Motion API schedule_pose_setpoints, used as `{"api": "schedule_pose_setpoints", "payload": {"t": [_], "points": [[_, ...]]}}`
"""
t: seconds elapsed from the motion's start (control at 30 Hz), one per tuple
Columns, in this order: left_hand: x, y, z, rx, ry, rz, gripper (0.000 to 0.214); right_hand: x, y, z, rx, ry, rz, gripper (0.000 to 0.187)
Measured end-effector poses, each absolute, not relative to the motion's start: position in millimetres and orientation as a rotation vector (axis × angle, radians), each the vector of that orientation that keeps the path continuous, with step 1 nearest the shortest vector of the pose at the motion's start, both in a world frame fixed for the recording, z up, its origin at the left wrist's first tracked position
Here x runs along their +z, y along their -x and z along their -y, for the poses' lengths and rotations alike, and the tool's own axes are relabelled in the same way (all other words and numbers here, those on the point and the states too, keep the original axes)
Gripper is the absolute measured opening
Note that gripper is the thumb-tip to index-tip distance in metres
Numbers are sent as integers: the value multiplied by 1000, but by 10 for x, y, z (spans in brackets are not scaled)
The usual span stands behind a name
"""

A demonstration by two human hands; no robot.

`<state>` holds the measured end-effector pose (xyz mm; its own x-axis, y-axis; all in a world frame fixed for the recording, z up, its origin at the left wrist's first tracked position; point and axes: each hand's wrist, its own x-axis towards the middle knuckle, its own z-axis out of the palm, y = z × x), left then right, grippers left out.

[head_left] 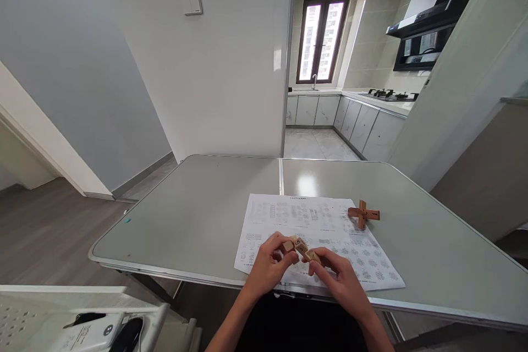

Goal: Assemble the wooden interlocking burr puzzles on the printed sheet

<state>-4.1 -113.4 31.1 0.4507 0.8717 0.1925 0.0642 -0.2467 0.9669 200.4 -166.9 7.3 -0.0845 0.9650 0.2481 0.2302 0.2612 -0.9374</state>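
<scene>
We're facing a broad white wall (206,82) here, and in front of it the grey table (185,203) is stretching right across our view. Down at lower left, a white plastic bin (61,289) is sitting beside the table, and white and black items are lying in it. Now we're on the printed sheet (264,217), which is lying flat near the table's front edge, and over it, here come the hands! The left hand (269,268) is pinching pale wooden pieces (301,246) between thumb and fingers; the right hand (336,274) is gripping their other end the same way. To the right, a reddish-brown wooden cross (362,214) is straddling the sheet's edge. Back to those pale pieces: they're bridging both hands, one block is showing a dark mark, and we're not managing to tell whether they're joined. Far left, a tiny teal bit (127,220) is resting on the table.
</scene>
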Motion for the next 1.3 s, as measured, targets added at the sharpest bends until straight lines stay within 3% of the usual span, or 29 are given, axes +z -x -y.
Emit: {"api": "schedule_pose_setpoints", "payload": {"t": [0.6, 1.03, 1.3], "points": [[248, 58, 1129, 796, -1539, -802, 70, 80, -2001, 1665, 938, 1155, 1520, 31], [375, 96, 1159, 621, -1755, -653, 53, 32, -1972, 1643, 1031, 1172, 1567, 37], [249, 67, 1137, 690, -1580, -738, 58, 2, -1973, 1634, 949, 1238, 1581, 39]]}}
